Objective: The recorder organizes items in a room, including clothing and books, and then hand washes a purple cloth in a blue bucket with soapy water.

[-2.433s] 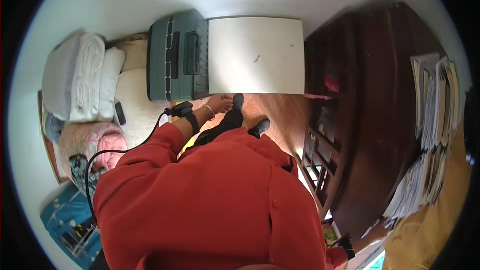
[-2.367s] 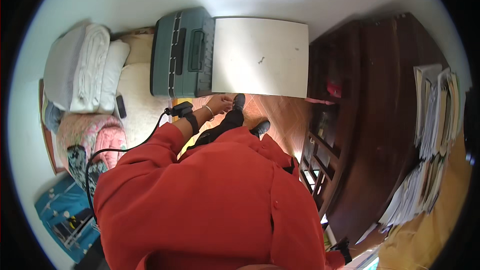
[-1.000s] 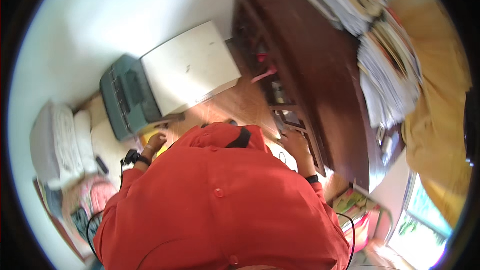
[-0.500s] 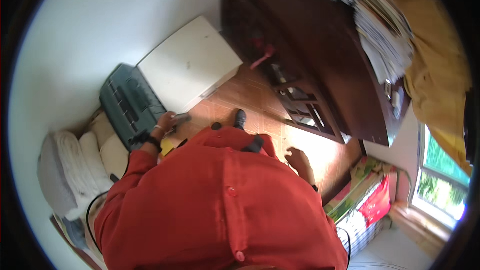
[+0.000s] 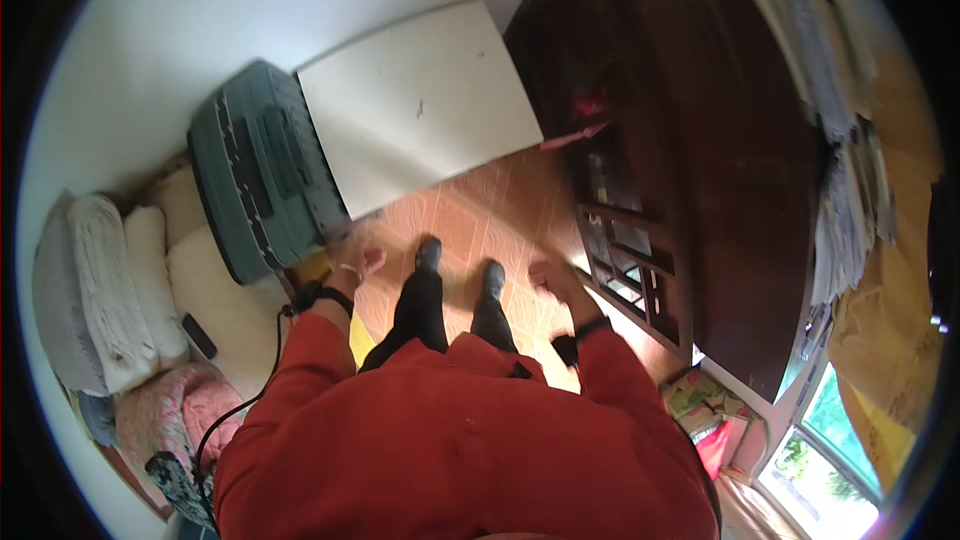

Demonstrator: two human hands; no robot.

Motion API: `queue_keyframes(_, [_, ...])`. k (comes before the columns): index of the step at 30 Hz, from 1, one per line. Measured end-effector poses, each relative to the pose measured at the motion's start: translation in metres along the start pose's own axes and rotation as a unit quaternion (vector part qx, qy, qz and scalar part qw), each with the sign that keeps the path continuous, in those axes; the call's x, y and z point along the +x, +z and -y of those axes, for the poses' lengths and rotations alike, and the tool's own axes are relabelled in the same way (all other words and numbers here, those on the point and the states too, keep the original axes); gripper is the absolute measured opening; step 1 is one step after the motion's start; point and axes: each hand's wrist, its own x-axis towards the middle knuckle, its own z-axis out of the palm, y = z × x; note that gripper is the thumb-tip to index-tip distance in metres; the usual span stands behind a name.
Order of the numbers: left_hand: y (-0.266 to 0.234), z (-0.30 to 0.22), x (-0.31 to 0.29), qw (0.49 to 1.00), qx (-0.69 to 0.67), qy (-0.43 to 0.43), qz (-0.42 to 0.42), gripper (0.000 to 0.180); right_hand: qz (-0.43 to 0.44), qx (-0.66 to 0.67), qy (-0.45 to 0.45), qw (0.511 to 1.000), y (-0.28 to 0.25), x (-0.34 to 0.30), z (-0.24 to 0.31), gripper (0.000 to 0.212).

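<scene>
Near the lower corner of the dark green suitcase (image 5: 245,175), my left hand (image 5: 368,262) has bent, closed fingers. Motion smears it, and whatever lies in its grip cannot be made out. A pale band circles that wrist, and a black strap (image 5: 322,296) with a cable sits above it. My right hand (image 5: 550,278) hangs over the tiled floor beside the dark wooden cabinet (image 5: 720,160). Its fingers are loosely bent and apart, with nothing visible in them. Another black band (image 5: 592,326) is round the right wrist.
A low white cabinet (image 5: 420,100) stands between suitcase and wooden cabinet. Folded bedding (image 5: 115,290) and a black phone-like object (image 5: 199,336) lie at left. Paper stacks (image 5: 840,180) top the wooden cabinet. A pink-handled object (image 5: 575,137) sticks out from its front. A window (image 5: 820,480) is lower right.
My view has shifted, bringing both legs into sight. The left hand has left the suitcase's front, where a greyish thing showed beside it. My right hand has turned inward.
</scene>
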Motion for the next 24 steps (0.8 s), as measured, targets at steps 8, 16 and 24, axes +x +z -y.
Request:
queue_keyframes(8, [0.045, 0.019, 0.035, 0.984, -0.167, 0.056, 0.011, 0.051, -0.231, 0.093, -0.059, 0.967, 0.071, 0.186, 0.09, 0.017])
queue_keyframes(16, [0.07, 0.008, 0.061, 0.967, -0.229, 0.112, 0.024, 0.067, -0.099, 0.197, 0.003, 0.975, 0.059, 0.211, 0.104, 0.029])
queue_keyframes(24, [0.085, 0.008, 0.06, 0.946, -0.285, 0.157, 0.007, 0.065, -0.024, 0.23, -0.025, 0.972, 0.072, 0.209, 0.101, 0.034])
